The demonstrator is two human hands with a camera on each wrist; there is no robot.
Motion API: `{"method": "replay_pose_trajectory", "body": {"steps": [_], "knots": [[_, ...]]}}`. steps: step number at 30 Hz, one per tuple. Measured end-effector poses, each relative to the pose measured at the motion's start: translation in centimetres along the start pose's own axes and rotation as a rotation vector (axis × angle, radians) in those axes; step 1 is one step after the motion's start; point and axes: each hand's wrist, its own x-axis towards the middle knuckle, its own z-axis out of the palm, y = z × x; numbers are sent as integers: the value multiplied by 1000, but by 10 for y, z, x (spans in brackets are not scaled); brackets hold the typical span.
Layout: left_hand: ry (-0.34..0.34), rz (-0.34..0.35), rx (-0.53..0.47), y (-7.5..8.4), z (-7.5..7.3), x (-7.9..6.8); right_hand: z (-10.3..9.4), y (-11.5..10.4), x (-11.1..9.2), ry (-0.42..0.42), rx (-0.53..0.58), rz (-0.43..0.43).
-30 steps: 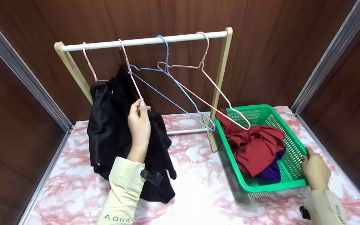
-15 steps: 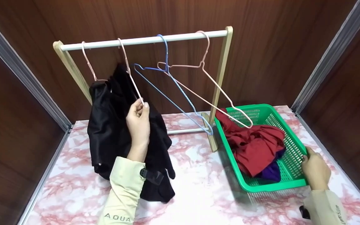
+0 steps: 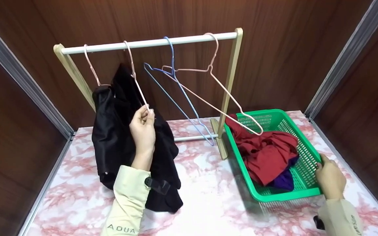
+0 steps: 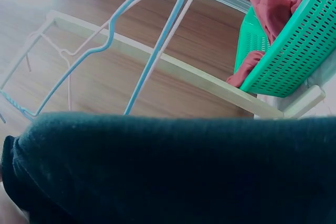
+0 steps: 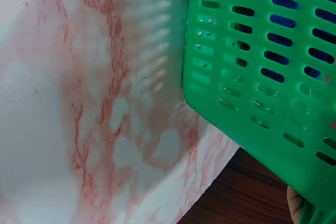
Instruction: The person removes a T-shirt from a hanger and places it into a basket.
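Note:
In the head view my left hand pinches the sloping arm of a pink hanger, hooked on the rack's bar. A black garment hangs from this hanger, partly hidden behind my hand and forearm. In the left wrist view the dark cloth fills the lower half. My right hand grips the near right corner of a green basket, fingers over its rim. Inside lie a red garment and a purple cloth. The right wrist view shows the basket's slotted side close up.
A second black garment hangs at the rack's left. Bare blue and pink hangers hang to the right; the pink one's lower end overhangs the basket. The wooden rack post stands beside the basket. Brown panels enclose the table.
The blue hanger has swung, its lower end going left and slightly down. My left hand has shifted slightly left and down, still pinching the pink hanger. My right hand stays on the basket.

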Motion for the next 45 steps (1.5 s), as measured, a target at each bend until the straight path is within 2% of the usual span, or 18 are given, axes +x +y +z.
{"method": "replay_pose_trajectory", "body": {"steps": [11,22,31,35,40,45], "knots": [[3,39,33,0,-3,-1,4,-3,-2,39,3,-16],[-17,65,41,4,-1,-2,3,-1,0,25,0,-15],[-26,106,8,4,3,-3,2,0,0,21,8,-4],[-41,108,-1,1,5,-8,3,0,-1,30,3,-1],[-81,94,35,-6,6,-19,3,0,-1,33,-6,1],[-169,66,98,-16,4,-31,3,0,-2,37,-1,-4]]}}
